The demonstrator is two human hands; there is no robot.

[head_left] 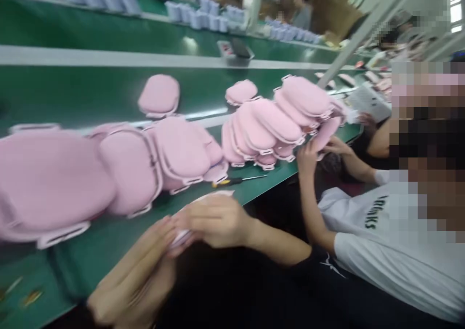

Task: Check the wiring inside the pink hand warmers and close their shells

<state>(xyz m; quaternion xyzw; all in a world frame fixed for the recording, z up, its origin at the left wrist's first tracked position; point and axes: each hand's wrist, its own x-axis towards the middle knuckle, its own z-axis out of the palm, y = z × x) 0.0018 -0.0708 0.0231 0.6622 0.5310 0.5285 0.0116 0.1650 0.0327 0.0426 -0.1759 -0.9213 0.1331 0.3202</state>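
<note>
My right hand point(214, 220) is curled over a small pink padded piece point(218, 194) at the near edge of the green belt point(90, 91). My left hand point(145, 266) comes up from below and pinches the same piece at its lower end; it is blurred. Most of the piece is hidden by my fingers. Just beyond my hands lie overlapping pink pads with white tabs point(174, 154), and a bigger blurred pile point(51, 179) is to the left.
A co-worker in a white T-shirt point(381, 242) sits at my right, their hands point(312, 152) on a leaning stack of pink pads point(276, 123). A yellow-handled screwdriver point(236, 180) lies on the belt. A phone point(240, 48) and rows of pale containers point(196, 16) are across it.
</note>
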